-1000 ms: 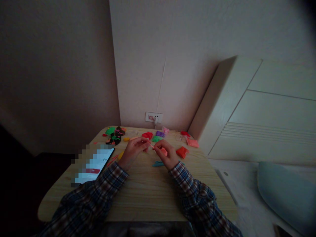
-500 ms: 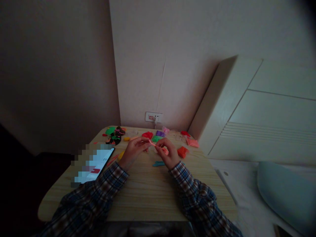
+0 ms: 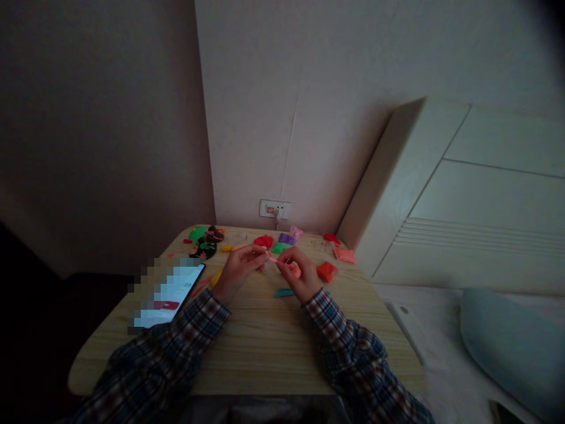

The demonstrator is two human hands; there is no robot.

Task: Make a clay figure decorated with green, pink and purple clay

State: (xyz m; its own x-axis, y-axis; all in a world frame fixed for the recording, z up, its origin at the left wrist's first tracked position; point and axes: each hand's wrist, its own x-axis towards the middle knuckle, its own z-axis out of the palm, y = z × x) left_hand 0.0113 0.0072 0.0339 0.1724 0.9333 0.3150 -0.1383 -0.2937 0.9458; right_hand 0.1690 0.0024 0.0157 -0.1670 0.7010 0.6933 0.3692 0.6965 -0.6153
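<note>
A thin strand of pink modelling clay spans the small gap between my two hands. My left hand pinches its left end between thumb and fingers. The right end is pinched by my right hand, and a larger pink lump shows against that hand's fingers. Under the right hand lie blue-green flat tools, partly covered by it. Beside the left wrist are a yellow piece and an orange-red stick.
Coloured clay packets, among them green, purple, red and orange, lie along the back of the wooden table. Dark and green clay shapes sit back left. A lit phone is at left.
The strand between my fingertips looks slightly lower and straighter. Both hands stay nearly in place.
</note>
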